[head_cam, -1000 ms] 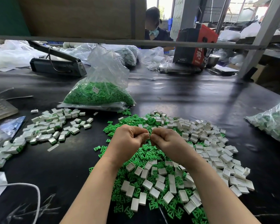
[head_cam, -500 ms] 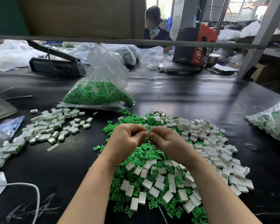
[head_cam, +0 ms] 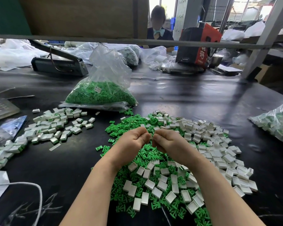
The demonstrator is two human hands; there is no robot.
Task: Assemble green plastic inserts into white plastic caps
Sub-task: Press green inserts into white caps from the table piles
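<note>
Near the front edge of the black table (head_cam: 178, 98), loose white caps (head_cam: 162, 185) and green inserts (head_cam: 147, 154) lie mixed in a heap. Above it the left hand (head_cam: 131, 142) and right hand (head_cam: 167, 141) meet fingertip to fingertip, fingers curled, pinching a small white piece (head_cam: 151, 137) between them. Toward the left edge lie the finished caps (head_cam: 55, 126). Farther back stands a clear bag of green inserts (head_cam: 101, 95).
</note>
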